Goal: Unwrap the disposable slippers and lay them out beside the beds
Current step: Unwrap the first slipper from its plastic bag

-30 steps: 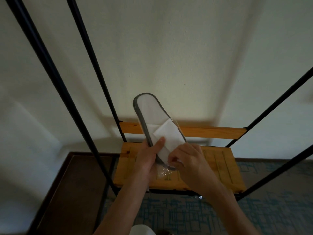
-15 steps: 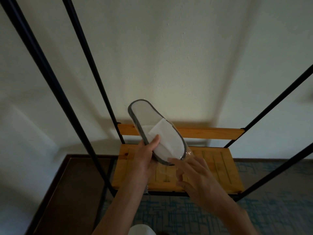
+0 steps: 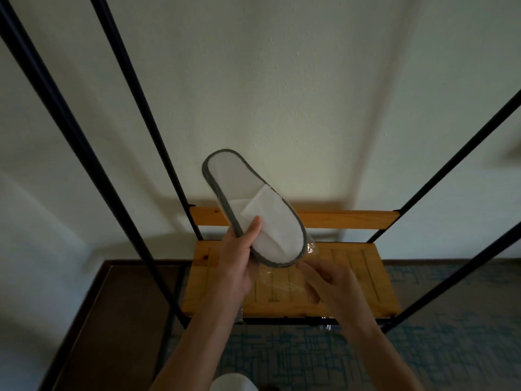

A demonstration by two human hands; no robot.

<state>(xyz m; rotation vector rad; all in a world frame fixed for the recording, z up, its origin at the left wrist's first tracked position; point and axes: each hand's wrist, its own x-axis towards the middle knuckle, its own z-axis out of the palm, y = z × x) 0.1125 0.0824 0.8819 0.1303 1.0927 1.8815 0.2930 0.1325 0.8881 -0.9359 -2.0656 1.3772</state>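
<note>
The left hand [image 3: 239,266] pinches the white slipper [image 3: 253,210] by one edge while the open right hand [image 3: 329,286] strips the clear wrapper [image 3: 282,286]; a snag could tug it loose.

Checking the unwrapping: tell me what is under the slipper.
Under the slipper, clear plastic wrap hangs from its toe above the wooden shelf. The left hand supports it; the sole and any second slipper are hidden.

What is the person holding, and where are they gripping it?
The left hand holds a white slipper by its long edge near the toe, thumb on top. The right hand seems to pull the clear plastic wrapper below.
</note>
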